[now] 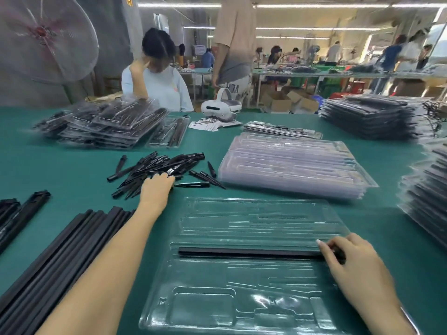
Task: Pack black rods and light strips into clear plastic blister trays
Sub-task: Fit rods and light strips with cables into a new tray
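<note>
My right hand (348, 262) pinches the end of a long black rod (249, 252) to seat it in the middle channel of the clear tray (242, 308) on the bench (60, 165), while my left hand (157, 187), fingers relaxed, rests on the pile of short black pieces (159, 168), probably for the next part.

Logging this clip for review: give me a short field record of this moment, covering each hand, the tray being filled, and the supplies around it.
left hand: left hand reaches into the pile of short black spikes, fingers on them; grip cannot be told
right hand: right hand curls its fingers on the right end of the long black rod
tray in work: clear blister tray on the green table; the rod lies in a long slot, other pockets empty
supplies: long black rods at left; stack of empty trays behind
done work: filled trays far right
</note>
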Motion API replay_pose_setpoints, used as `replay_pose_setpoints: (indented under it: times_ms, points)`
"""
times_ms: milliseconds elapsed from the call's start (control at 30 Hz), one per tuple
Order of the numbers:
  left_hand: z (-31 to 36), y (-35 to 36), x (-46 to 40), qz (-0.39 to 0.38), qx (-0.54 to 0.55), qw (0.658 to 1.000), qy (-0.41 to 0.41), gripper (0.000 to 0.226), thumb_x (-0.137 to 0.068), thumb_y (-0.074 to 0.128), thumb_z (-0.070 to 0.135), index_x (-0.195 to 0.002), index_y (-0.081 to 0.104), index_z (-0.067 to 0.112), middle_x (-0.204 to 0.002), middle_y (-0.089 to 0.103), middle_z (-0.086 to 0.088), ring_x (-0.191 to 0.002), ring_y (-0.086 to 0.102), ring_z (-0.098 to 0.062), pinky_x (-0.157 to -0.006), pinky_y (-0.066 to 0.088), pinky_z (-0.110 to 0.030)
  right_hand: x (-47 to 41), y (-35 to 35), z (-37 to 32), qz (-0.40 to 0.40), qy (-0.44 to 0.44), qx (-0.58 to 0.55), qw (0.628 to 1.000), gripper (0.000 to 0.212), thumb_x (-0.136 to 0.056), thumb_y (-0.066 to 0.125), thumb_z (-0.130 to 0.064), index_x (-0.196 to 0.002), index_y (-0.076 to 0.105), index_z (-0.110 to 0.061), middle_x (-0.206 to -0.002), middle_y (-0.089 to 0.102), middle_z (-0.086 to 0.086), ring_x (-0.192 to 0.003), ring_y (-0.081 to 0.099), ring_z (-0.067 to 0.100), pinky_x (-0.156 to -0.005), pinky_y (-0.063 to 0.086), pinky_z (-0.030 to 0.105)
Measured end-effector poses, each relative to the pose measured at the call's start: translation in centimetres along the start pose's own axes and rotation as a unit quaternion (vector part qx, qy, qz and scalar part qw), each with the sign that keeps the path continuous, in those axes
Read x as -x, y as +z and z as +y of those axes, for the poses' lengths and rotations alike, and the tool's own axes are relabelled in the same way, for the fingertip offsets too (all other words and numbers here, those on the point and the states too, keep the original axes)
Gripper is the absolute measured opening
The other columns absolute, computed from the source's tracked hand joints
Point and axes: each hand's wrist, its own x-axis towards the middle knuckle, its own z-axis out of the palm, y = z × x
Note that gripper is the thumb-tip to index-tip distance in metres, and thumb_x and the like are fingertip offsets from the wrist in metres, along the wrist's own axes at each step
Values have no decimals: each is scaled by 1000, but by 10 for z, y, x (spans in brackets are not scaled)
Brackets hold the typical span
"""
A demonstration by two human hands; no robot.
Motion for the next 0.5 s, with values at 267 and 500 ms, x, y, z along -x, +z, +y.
replay_pose_setpoints:
  times_ms: [267, 500]
  points:
    - [69, -71, 32, 211, 452, 864, 73, 19, -93, 53, -4, -108, 63, 2, -105, 62, -8, -94, 61, -23, -86, 45, -24, -1, -1, 4, -14, 7, 29, 999, 33, -96, 47, -39, -83, 68, -16, -79, 52, -1, -82, 53, 23, -66, 42, 32]
    - [183, -111, 132, -26, 419, 822, 384, 31, -88, 66, 23, -116, 65, 11, -107, 68, -9, -99, 61, -23, -85, 46, -32, -6, 6, 14, 33, 73, -131, 988, 46, -100, 37, -38, -74, 70, -18, -80, 64, 6, -83, 58, 30, -71, 38, 35]
